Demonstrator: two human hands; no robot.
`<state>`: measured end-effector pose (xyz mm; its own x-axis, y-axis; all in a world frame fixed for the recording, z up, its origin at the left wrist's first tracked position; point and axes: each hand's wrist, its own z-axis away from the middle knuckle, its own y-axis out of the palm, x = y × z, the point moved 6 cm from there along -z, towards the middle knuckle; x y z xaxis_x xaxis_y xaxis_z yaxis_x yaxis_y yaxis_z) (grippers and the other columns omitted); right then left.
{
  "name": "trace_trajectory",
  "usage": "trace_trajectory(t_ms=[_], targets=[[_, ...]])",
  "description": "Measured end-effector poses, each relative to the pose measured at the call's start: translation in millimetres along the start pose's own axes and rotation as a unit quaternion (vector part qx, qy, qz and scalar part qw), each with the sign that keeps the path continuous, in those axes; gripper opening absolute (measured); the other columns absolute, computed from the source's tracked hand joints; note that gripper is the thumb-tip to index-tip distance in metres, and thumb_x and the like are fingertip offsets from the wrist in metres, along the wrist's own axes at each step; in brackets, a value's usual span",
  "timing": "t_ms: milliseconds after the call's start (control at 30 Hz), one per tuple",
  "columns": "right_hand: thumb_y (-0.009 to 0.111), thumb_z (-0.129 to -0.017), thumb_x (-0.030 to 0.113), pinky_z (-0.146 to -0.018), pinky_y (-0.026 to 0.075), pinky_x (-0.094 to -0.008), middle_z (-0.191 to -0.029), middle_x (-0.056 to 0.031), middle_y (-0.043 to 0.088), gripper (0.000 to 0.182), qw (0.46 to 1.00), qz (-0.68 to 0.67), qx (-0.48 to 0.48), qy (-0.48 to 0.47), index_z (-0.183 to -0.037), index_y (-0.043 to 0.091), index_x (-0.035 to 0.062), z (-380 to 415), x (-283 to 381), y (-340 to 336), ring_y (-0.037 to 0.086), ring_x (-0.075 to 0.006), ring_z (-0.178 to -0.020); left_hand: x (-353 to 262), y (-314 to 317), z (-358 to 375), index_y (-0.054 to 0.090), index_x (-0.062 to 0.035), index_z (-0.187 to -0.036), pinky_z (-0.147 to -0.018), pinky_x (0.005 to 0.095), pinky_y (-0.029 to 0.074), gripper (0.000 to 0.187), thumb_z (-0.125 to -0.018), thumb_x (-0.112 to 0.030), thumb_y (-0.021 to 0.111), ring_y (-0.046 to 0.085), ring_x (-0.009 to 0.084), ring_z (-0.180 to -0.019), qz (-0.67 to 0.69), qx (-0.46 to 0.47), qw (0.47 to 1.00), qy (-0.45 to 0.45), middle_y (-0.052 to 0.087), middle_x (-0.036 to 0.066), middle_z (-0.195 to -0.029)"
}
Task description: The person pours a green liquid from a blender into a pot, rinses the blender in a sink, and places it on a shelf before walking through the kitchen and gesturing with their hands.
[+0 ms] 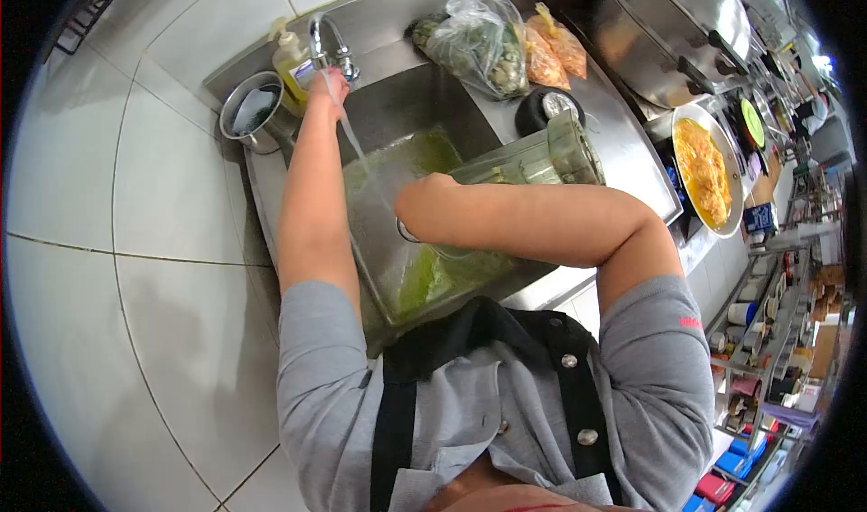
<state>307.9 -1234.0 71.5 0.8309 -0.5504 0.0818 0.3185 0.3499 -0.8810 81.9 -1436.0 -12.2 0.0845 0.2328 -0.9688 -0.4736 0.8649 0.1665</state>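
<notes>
My left hand [329,89] reaches to the tap [327,38] at the back of the sink, closed on it near the spout. Water streams from the tap toward my right hand [424,203], which is closed low over the sink [366,106]. A thin, round metal rim [406,231] shows just under that hand; the rest of what it holds is hidden by my hand and forearm. Behind my right forearm a clear blender jar [515,162] lies on its side, with its thick base [576,151] over the sink's right edge. Greenish water covers the sink bottom.
Left of the tap stand a soap bottle [291,59] and a metal pot [256,110]. On the right counter are bagged green vegetables [488,47], bags of orange pieces [553,47] and a black round object [546,107]. Beyond are a big steamer pot [664,29] and a food pan [704,171].
</notes>
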Motion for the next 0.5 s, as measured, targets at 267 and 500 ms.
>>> trace_trajectory(t_ms=[267, 500], targets=[[0.063, -0.068, 0.013, -0.065, 0.049, -0.038, -0.091, -0.0104, 0.063, 0.02, 0.999, 0.001, 0.03, 0.019, -0.087, 0.065, 0.0077, 31, -3, 15, 0.061, -0.0263, -0.086, 64, -28, 77, 0.038, -0.0131, -0.129, -0.093, 0.0351, 0.037, 0.054, -0.075, -0.015, 0.047, 0.047, 0.031, -0.111, -0.627, 0.247, 0.73, 0.112, 0.049, 0.013, -0.121], [0.068, -0.063, 0.017, -0.071, 0.047, -0.0403, -0.083, -0.0165, 0.061, 0.028, 0.993, -0.071, -0.086, 0.04, -0.085, 0.062, 0.001, 101, -65, -28, 0.059, -0.0323, -0.083, 124, -36, 196, 0.053, -0.0111, -0.117, -0.099, 0.0594, 0.011, 0.038, -0.08, -0.023, 0.048, 0.028, 0.0325, -0.126, -0.884, 0.194, 0.419, -0.08, 0.036, 0.012, -0.133]])
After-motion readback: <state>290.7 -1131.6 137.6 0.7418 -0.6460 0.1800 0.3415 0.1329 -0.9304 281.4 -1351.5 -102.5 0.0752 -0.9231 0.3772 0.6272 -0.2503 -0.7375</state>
